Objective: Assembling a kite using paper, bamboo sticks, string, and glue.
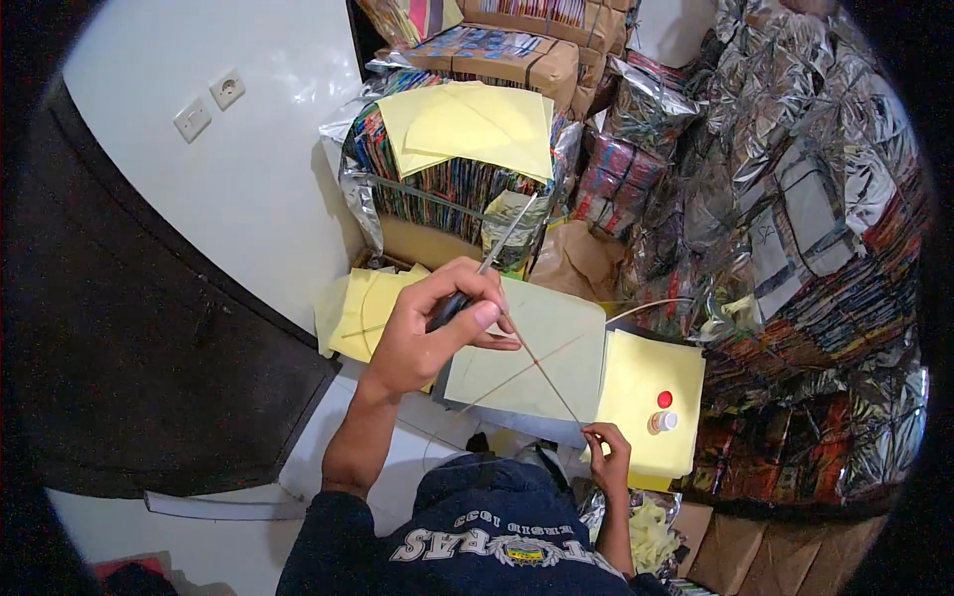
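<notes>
My left hand (432,323): closed around the dark handle of a slim metal-bladed tool (514,230), blade angled up and away, past my knuckles. Exact tool type: can't tell. My right hand (608,452), lower and to the right of it: fingertips pinched on the near end of a thin stick (558,394). Stick slants up from there to my left fingers; can't tell if they clamp its far end or only touch it. A second thin stick (497,388) crosses it between my two hands, red spot at the crossing.

Under the crossed sticks: pale yellow-green sheet (477,374) on a grey board (568,431). Just beyond my right hand, slightly right: small white bottle (664,422) and red cap (664,398), apart, on yellow sheets (646,363). Left of my left hand: another yellow sheet (353,298) with thin sticks on it. Ahead of both hands: strapped stack (432,204) topped with yellow paper (472,124). Far right: foil-wrapped bundles (795,238).
</notes>
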Motion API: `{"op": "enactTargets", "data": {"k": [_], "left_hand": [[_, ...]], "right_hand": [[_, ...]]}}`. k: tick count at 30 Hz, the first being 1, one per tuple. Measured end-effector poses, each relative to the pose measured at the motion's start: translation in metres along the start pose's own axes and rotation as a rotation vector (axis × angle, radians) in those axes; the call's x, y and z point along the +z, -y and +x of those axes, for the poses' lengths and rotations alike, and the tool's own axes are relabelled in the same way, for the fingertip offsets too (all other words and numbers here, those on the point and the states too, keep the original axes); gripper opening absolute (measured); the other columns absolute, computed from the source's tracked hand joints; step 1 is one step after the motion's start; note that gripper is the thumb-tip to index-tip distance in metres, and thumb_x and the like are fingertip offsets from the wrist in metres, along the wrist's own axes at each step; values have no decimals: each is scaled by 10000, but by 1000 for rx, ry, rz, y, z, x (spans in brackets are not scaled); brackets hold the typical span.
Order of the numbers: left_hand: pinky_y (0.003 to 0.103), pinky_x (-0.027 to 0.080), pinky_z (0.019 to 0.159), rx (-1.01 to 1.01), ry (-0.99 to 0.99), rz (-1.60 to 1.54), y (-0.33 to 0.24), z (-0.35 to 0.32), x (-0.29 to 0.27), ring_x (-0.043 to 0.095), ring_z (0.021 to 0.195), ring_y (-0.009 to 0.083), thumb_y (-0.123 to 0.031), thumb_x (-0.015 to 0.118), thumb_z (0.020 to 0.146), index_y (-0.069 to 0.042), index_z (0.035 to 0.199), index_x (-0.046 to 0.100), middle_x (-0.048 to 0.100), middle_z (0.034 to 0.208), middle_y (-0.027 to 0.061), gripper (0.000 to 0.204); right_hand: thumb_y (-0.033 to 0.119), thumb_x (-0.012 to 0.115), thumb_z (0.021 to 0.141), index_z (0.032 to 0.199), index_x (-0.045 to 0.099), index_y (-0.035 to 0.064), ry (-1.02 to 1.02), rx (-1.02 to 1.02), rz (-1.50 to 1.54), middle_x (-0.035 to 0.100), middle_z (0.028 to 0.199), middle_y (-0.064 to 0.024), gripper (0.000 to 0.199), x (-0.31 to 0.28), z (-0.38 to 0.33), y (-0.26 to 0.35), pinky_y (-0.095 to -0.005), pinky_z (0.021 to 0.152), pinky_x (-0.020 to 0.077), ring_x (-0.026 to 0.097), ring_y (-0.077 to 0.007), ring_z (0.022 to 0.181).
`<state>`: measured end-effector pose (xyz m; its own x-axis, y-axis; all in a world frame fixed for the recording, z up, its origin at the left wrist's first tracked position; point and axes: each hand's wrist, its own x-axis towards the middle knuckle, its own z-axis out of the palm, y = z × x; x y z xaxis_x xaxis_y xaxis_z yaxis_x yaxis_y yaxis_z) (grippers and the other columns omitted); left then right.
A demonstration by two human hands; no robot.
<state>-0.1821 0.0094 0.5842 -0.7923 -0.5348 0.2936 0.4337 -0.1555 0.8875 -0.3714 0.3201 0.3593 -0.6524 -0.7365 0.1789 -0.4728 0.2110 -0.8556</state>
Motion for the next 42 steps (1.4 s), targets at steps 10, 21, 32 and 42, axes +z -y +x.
{"op": "enactTargets", "data": {"k": [10, 21, 32, 42], "left_hand": [[369, 671, 890, 76, -23, 122, -1, 8, 14, 645, 963, 181, -19, 595, 1041, 57, 1024, 619, 532, 1049, 101, 81], [332, 552, 868, 145, 76, 155, 0, 22, 22, 617, 921, 167, -47, 598, 1043, 20, 1015, 620, 534, 1004, 95, 76], [334, 439, 912, 58, 135, 195, -9, 30, 29, 513, 985, 183, -122, 625, 1045, -26, 973, 596, 538, 978, 63, 122], [371, 427, 1014, 181, 229, 607, -15, 36, 41, 538, 1040, 222, -122, 691, 1008, -24, 1002, 626, 549, 1063, 87, 118]], "right_hand": [[-61, 710, 912, 1017, 745, 7, -2, 22, 32, 733, 986, -120, 130, -6, -7, -5, -314, 771, 551, 702, -210, 898], [-85, 709, 900, 1019, 761, 7, -50, 16, 25, 727, 1004, -144, 158, -7, -9, -13, -323, 789, 570, 708, -228, 880], [-30, 712, 918, 1046, 763, 9, -60, 67, 43, 729, 1055, -149, 143, -9, -6, -9, -338, 833, 577, 716, -239, 934], [89, 737, 956, 1091, 769, 22, 116, 148, 202, 754, 991, -77, 154, -71, 36, 84, -311, 798, 549, 704, -156, 903]]}}
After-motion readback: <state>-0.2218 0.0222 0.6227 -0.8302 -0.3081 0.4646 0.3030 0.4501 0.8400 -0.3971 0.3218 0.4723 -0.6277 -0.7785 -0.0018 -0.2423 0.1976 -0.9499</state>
